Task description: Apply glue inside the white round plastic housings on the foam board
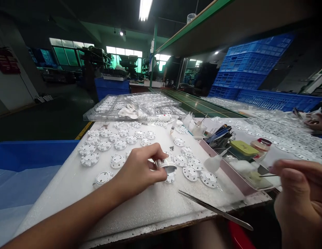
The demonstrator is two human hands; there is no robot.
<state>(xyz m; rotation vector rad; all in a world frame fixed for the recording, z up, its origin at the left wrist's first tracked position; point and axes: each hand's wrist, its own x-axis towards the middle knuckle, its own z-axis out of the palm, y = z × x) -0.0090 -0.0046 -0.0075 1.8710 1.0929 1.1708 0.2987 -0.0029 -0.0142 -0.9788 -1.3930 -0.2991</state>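
Note:
My left hand (142, 167) pinches a round white part (168, 166), tilted, above the white foam board (130, 207). Several similar white discs with dark dots (190, 173) lie on the board to both sides of it. At the right edge my right hand (298, 186) is closed around a thin dark tool (268, 175), its fingertips slightly blurred. Metal tweezers (215, 209) lie across the board's front edge between my hands. A little pile of tiny dark pieces (171, 148) sits behind my left hand.
An open box (235, 178) holds tools, a yellow-lidded container (244, 148) and a jar (261, 145). Plastic trays of white parts (111, 105) stand behind. Blue crates (244, 65) are stacked at right, and a blue bin (41, 152) is at left. Another person's hand (316, 121) shows far right.

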